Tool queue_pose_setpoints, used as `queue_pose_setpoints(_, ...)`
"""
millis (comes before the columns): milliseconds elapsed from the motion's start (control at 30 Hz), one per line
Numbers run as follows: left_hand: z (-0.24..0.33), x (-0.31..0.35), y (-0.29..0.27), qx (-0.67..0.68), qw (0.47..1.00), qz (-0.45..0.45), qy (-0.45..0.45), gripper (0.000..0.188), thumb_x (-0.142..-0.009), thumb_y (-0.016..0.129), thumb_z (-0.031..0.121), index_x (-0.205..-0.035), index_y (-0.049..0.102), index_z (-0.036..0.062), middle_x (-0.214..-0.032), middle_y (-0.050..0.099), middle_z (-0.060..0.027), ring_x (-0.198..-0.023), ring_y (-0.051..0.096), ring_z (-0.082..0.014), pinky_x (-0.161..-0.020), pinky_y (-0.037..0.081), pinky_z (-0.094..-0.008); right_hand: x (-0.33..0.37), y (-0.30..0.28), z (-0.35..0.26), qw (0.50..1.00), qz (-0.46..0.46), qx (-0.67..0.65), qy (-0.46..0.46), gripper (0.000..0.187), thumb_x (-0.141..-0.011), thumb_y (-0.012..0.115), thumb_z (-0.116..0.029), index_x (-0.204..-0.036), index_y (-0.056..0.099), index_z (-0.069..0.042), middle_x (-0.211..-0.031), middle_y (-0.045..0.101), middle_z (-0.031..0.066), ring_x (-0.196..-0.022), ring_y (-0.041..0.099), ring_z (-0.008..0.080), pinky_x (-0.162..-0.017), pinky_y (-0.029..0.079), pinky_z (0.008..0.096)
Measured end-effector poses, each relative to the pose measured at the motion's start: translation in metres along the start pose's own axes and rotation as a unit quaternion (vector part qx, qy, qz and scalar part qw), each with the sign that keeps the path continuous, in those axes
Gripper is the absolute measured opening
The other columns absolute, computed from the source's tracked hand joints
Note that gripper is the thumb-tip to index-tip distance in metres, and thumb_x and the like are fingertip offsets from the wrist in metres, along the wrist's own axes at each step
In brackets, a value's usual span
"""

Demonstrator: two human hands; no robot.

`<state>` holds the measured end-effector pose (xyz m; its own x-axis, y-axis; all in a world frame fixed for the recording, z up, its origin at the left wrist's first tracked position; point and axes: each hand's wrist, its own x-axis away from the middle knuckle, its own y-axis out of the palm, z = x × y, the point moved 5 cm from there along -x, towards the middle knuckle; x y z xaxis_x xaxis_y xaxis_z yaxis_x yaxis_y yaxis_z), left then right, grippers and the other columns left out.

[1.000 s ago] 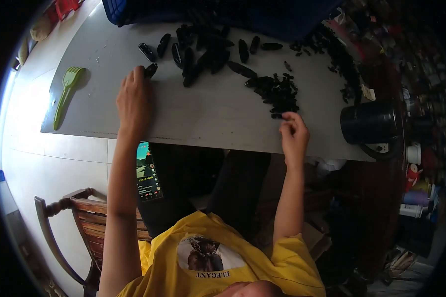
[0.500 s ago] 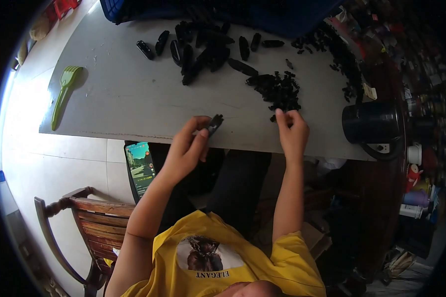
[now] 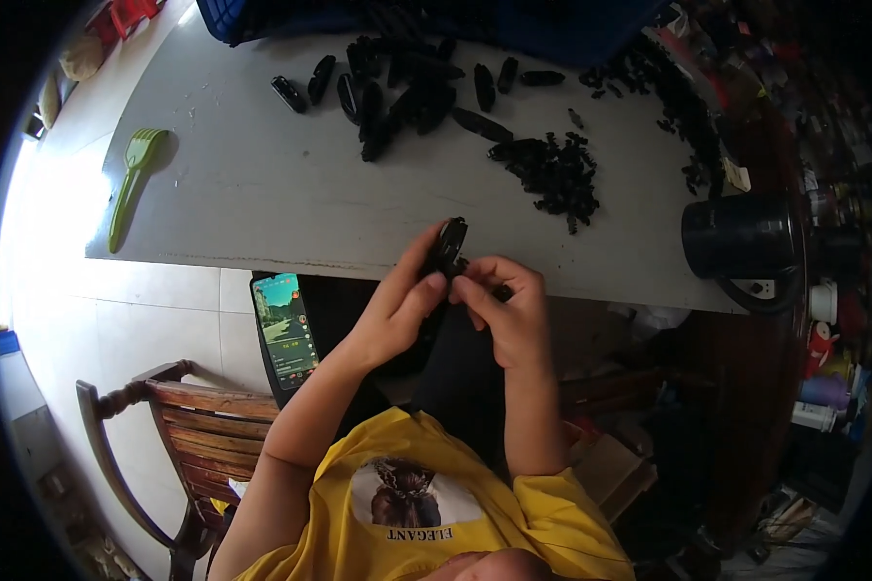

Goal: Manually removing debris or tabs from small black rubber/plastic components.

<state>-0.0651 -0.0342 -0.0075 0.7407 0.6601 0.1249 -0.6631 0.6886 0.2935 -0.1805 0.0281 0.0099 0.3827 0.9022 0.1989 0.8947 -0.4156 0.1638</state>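
Observation:
Above the table's front edge my two hands meet. Closed around a long, glossy black plastic part (image 3: 452, 235) is my left hand (image 3: 394, 315), with the part's far end sticking up past the fingers. My right hand (image 3: 512, 308) presses its thumb and fingertips together at the part's near side, pinching a small black piece (image 3: 502, 291), partly hidden by the fingers. Beyond my right hand lies a heap of small black pieces (image 3: 560, 179). Farther back, several long black parts (image 3: 417, 92) like the held one are piled and scattered.
A blue basket (image 3: 225, 24) stands at the table's far edge. On the grey tabletop (image 3: 252, 194) lies a green fork-shaped tool (image 3: 131, 184) at left; a dark mug-like container (image 3: 736, 237) is at right. More small black pieces (image 3: 683, 116) trail behind it. A lit phone (image 3: 286, 324) and wooden chair (image 3: 208, 416) are at left.
My right hand has left the small-piece heap and come left and nearer to my left hand. My left hand has moved right, turning the black part more upright.

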Motion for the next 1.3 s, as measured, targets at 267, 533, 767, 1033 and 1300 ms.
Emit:
queue_pose_setpoints(267, 0.008, 0.004, 0.01, -0.08, 0.993, -0.066, 0.06, 0.054, -0.087, 0.038, 0.0, -0.139, 0.022, 0.001, -0.112, 0.053, -0.0165, -0.089, 0.053, -0.0194, -0.083, 0.042, -0.027, -0.005, 0.002, -0.002, 0.999, 0.026, -0.019, -0.043, 0.013, -0.079, 0.066, -0.011, -0.081, 0.056, -0.003, -0.063, 0.055, -0.0003, -0.05, 0.043, 0.0032, -0.044, 0.031, 0.0166)
queue_pose_setpoints(533, 0.02, -0.031, 0.027, -0.206, 0.957, -0.135, 0.152, 0.05, -0.086, 0.043, 0.001, -0.135, 0.032, 0.0016, -0.097, 0.056, -0.0129, -0.087, 0.054, -0.0248, -0.082, 0.042, -0.0327, 0.003, -0.04, 0.001, 0.986, 0.124, -0.099, -0.049, 0.01, -0.081, 0.062, -0.017, -0.084, 0.057, -0.008, -0.073, 0.057, 0.0012, -0.055, 0.048, 0.0085, -0.046, 0.034, 0.0225)
queue_pose_setpoints(767, 0.039, -0.147, 0.007, -0.653, 0.668, 0.124, 0.336, 0.047, -0.076, 0.051, 0.0, -0.123, 0.046, 0.0059, -0.112, 0.052, -0.0118, -0.104, 0.049, -0.0298, -0.086, 0.041, -0.0377, 0.0, -0.134, -0.009, 0.948, 0.251, -0.174, -0.091, 0.017, -0.084, 0.056, -0.023, -0.084, 0.052, -0.007, -0.079, 0.055, 0.0064, -0.064, 0.051, 0.016, -0.051, 0.04, 0.0268)
queue_pose_setpoints(1033, 0.044, -0.145, 0.001, -0.715, 0.627, 0.09, 0.296, 0.039, -0.075, 0.054, 0.001, -0.113, 0.049, 0.0048, -0.101, 0.051, -0.0103, -0.091, 0.053, -0.0277, -0.075, 0.045, -0.0363, -0.039, -0.13, -0.033, 0.882, 0.257, 0.374, -0.124, 0.008, -0.08, 0.062, -0.006, -0.083, 0.058, 0.001, -0.07, 0.058, 0.0053, -0.044, 0.048, 0.0085, -0.04, 0.039, 0.0228)
queue_pose_setpoints(1300, 0.023, -0.071, 0.0, -0.016, 0.999, -0.029, 0.0, 0.024, -0.092, 0.04, 0.01, -0.115, 0.041, 0.0031, -0.085, 0.052, -0.0054, -0.059, 0.04, -0.006, -0.051, 0.033, -0.0208, -0.023, -0.08, -0.029, 0.981, 0.139, 0.123, -0.055, 0.007, -0.08, 0.062, -0.007, -0.08, 0.058, -0.001, -0.07, 0.061, 0.0075, -0.047, 0.05, 0.0099, -0.047, 0.04, 0.0239)
